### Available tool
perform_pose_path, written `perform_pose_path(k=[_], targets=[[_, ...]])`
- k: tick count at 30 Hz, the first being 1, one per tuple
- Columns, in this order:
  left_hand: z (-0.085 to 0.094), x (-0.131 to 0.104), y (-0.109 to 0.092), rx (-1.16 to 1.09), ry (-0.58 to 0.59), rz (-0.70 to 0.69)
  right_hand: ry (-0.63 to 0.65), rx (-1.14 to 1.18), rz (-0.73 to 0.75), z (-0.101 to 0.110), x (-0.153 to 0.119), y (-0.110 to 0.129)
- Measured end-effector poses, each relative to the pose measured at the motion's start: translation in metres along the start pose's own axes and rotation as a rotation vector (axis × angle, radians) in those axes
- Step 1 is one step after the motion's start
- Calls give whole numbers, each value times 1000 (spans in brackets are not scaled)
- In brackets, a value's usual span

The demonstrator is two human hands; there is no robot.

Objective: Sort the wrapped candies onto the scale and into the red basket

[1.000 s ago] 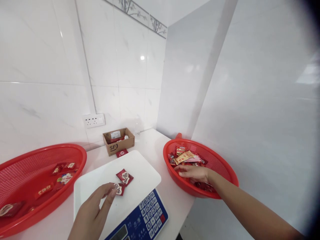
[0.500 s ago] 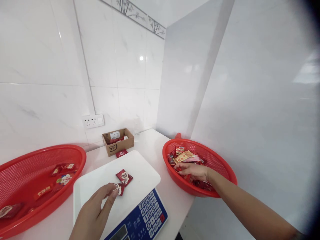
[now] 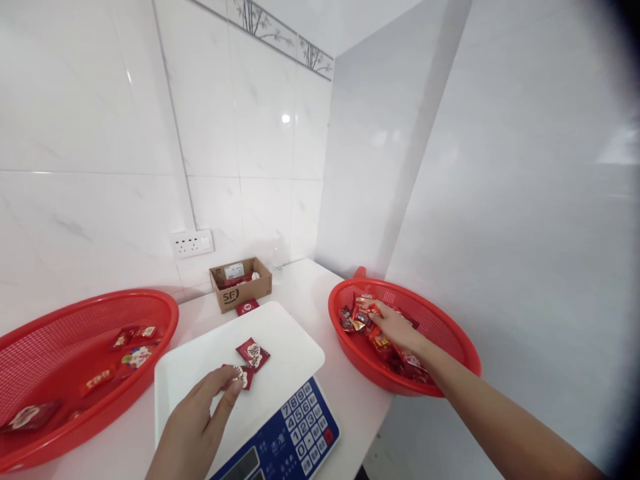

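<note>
Over the white weighing plate [image 3: 200,353], my left hand [image 3: 203,413] pinches a small dark red packet [image 3: 246,377] between thumb and fingers. A second dark red packet [image 3: 253,354] with a white label lies just behind it on the plate. My right hand [image 3: 395,325] reaches into the right red basket [image 3: 345,353], its fingers among the wrapped snacks [image 3: 383,343]; the fingertips are partly hidden, and what they hold cannot be made out.
On the left is another red basket [image 3: 165,340] with several packets inside. A cardboard box [image 3: 245,293] stands behind the scale, with a red packet [image 3: 247,307] beside it. The scale's blue keypad panel [image 3: 280,443] faces the front.
My right hand has moved toward the back of the right basket, and the snacks there are shifted; the long gold packet no longer shows. My left hand keeps its pinch on the packet.
</note>
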State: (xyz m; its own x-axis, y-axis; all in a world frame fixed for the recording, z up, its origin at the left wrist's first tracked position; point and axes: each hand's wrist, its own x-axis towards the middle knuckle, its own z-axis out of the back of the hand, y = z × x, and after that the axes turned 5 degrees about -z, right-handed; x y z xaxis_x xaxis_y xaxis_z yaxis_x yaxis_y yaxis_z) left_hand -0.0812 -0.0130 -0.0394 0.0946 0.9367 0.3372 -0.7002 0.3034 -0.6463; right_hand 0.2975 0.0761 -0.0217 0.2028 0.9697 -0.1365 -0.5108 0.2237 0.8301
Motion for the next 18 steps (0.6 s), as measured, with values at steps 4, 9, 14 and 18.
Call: perform_pose_path(k=[4, 9, 14, 18], targets=[[-3, 0, -4, -75, 35, -9, 5, -2, 182, -13, -32, 31], [-4, -4, -24, -221, 42, -56, 375, 158, 457, -64, -73, 61], [-2, -7, -35, -413, 82, -83, 658, 284, 506, -119, -98, 87], [3, -8, -33, -542, 14, 11, 768, 368, 520, -143, -108, 101]])
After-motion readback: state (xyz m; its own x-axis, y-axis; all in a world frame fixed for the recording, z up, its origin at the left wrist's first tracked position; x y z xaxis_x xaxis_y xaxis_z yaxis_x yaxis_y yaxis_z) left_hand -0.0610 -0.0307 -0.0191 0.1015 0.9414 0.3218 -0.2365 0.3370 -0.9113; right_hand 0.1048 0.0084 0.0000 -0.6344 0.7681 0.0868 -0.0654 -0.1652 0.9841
